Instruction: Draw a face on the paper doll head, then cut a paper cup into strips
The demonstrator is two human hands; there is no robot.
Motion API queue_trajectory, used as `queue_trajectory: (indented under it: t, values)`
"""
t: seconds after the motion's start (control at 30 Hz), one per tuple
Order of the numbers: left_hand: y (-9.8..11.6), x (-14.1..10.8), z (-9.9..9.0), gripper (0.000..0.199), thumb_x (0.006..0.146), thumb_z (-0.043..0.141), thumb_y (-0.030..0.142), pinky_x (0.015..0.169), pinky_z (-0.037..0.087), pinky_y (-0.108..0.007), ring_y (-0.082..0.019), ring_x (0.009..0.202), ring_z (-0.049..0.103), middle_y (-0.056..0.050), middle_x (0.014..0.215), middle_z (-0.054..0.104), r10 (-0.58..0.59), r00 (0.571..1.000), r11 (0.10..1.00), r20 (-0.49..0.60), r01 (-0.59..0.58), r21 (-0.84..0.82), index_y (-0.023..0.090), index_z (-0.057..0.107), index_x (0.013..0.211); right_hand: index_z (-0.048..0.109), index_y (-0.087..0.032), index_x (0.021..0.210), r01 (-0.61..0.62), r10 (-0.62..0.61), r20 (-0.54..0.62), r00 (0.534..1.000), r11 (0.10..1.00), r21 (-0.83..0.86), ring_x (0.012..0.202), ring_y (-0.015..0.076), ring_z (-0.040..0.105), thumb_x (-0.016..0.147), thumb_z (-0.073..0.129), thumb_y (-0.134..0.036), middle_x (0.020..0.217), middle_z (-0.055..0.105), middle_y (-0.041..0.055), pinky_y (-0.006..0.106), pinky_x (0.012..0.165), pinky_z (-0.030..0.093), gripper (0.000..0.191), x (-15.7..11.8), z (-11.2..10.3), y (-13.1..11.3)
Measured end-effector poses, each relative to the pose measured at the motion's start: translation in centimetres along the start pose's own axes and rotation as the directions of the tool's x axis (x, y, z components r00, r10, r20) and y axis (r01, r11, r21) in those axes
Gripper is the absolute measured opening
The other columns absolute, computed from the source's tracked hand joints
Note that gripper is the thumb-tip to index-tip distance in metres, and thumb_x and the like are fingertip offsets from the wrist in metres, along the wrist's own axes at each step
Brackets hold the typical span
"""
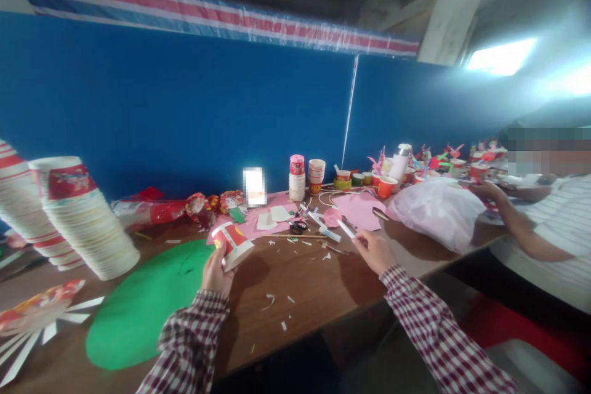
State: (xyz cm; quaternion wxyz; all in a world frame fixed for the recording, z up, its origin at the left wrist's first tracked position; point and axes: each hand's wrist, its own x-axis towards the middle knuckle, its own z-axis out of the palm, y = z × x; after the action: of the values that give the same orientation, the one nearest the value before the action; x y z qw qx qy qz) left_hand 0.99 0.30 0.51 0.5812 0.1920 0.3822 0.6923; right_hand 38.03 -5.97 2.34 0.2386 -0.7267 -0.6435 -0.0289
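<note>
A red and white paper cup [234, 245] lies tilted in my left hand [218, 272], whose fingers wrap round its left side. My right hand [373, 250] pinches a thin white strip [346, 229] that points up and to the left. Between and beyond the hands are black-handled scissors [298, 226], a white tube [330, 234], a thin wooden stick [300, 236] and small white paper scraps [284, 325] on the brown table [305, 283].
Tall cup stacks [87, 221] and a green round sheet [148, 308] are at left. Pink paper [362, 209], cups [386, 186] and a white plastic bag [436, 209] stand further right. A person in a striped shirt [554, 215] sits at far right.
</note>
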Motion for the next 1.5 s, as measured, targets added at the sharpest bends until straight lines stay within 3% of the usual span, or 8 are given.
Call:
queue_trajectory:
  t: [0.4, 0.7, 0.87, 1.07, 1.17, 1.27, 1.37, 1.5]
  values:
    - [0.3, -0.5, 0.6, 0.012, 0.076, 0.06, 0.019, 0.058, 0.055, -0.026, -0.014, 0.059, 0.063, -0.004, 0.069, 0.066, -0.001, 0.999, 0.999, -0.032, 0.0, -0.034, 0.012, 0.063, 0.085, 0.063, -0.02, 0.085, -0.058, 0.06, 0.002, 0.998, 0.971, -0.232, 0.072, 0.0219, 0.06, 0.08, 0.054, -0.032, 0.083, 0.065, 0.0078, 0.027, 0.057, 0.033, 0.016, 2.0, 0.6, 1.8]
    - [0.3, -0.5, 0.5, 0.01, 0.075, 0.061, 0.02, 0.056, 0.053, -0.025, -0.013, 0.059, 0.062, -0.003, 0.071, 0.066, 0.004, 0.999, 1.0, -0.035, -0.005, -0.03, 0.013, 0.062, 0.083, 0.061, -0.022, 0.099, 0.115, -0.118, -0.01, 0.993, 0.979, -0.168, 0.091, 0.0177, 0.057, 0.085, 0.05, -0.031, 0.098, 0.064, 0.0055, 0.025, 0.073, 0.038, 0.02, 2.4, 1.1, -2.0]
    - [0.0, -0.9, 0.5, 0.029, 0.066, 0.07, 0.033, 0.055, 0.051, -0.025, -0.014, 0.058, 0.062, -0.003, 0.071, 0.067, 0.102, 0.994, 0.991, 0.037, -0.105, 0.082, 0.013, 0.064, 0.086, 0.064, -0.023, 0.098, 0.153, -0.148, 0.043, 0.988, 0.978, -0.145, 0.087, 0.0203, 0.059, 0.081, 0.055, -0.026, 0.092, 0.065, 0.0058, 0.027, 0.071, 0.04, 0.019, 3.2, 2.3, -2.9]
    - [-0.3, -0.8, -0.1, 0.045, 0.056, 0.077, 0.031, 0.065, 0.048, -0.022, -0.015, 0.072, 0.062, -0.004, 0.084, 0.067, 0.325, 0.925, 0.829, 0.194, -0.378, 0.412, 0.015, 0.063, 0.096, 0.063, -0.022, 0.1, 0.186, -0.174, 0.104, 0.979, 0.975, -0.123, 0.084, 0.0194, 0.06, 0.081, 0.053, -0.02, 0.093, 0.063, 0.0064, 0.027, 0.072, 0.04, 0.022, 2.8, 2.2, -1.6]
    - [-0.4, -1.0, 0.0, 0.046, 0.049, 0.079, 0.021, 0.066, 0.047, -0.022, -0.016, 0.073, 0.062, -0.004, 0.084, 0.067, 0.355, 0.916, 0.756, 0.186, -0.399, 0.52, 0.016, 0.063, 0.092, 0.064, -0.019, 0.092, 0.196, -0.182, 0.119, 0.976, 0.974, -0.113, 0.081, 0.0191, 0.06, 0.082, 0.052, -0.023, 0.09, 0.063, 0.0066, 0.027, 0.071, 0.04, 0.017, 2.3, 1.9, -1.0]
    - [-0.6, -1.6, 0.4, 0.051, 0.044, 0.079, 0.011, 0.069, 0.046, -0.024, -0.018, 0.075, 0.062, -0.005, 0.084, 0.067, 0.294, 0.933, 0.796, 0.209, -0.36, 0.486, 0.016, 0.063, 0.092, 0.063, -0.019, 0.088, 0.207, -0.193, 0.126, 0.973, 0.973, -0.101, 0.082, 0.0193, 0.059, 0.082, 0.051, -0.023, 0.086, 0.063, 0.0056, 0.026, 0.071, 0.039, 0.014, 2.1, 1.8, -1.0]
    - [-0.8, -1.9, 0.6, 0.05, 0.042, 0.078, 0.009, 0.069, 0.044, -0.025, -0.019, 0.075, 0.061, -0.005, 0.083, 0.066, 0.289, 0.927, 0.774, 0.24, -0.373, 0.511, 0.017, 0.064, 0.089, 0.063, -0.02, 0.087, 0.197, -0.185, 0.115, 0.976, 0.975, -0.1, 0.083, 0.0197, 0.059, 0.083, 0.049, -0.024, 0.085, 0.063, 0.0054, 0.026, 0.068, 0.039, 0.015, 2.1, 1.9, -1.7]
    - [-1.1, -1.4, 0.1, 0.051, 0.046, 0.078, 0.018, 0.073, 0.045, -0.028, -0.021, 0.079, 0.061, -0.006, 0.088, 0.066, 0.332, 0.892, 0.634, 0.306, -0.451, 0.628, 0.017, 0.062, 0.094, 0.062, -0.021, 0.094, 0.154, -0.147, 0.071, 0.987, 0.983, -0.105, 0.084, 0.0192, 0.059, 0.084, 0.048, -0.028, 0.092, 0.063, 0.0053, 0.026, 0.067, 0.038, 0.018, 2.3, 2.0, -2.7]
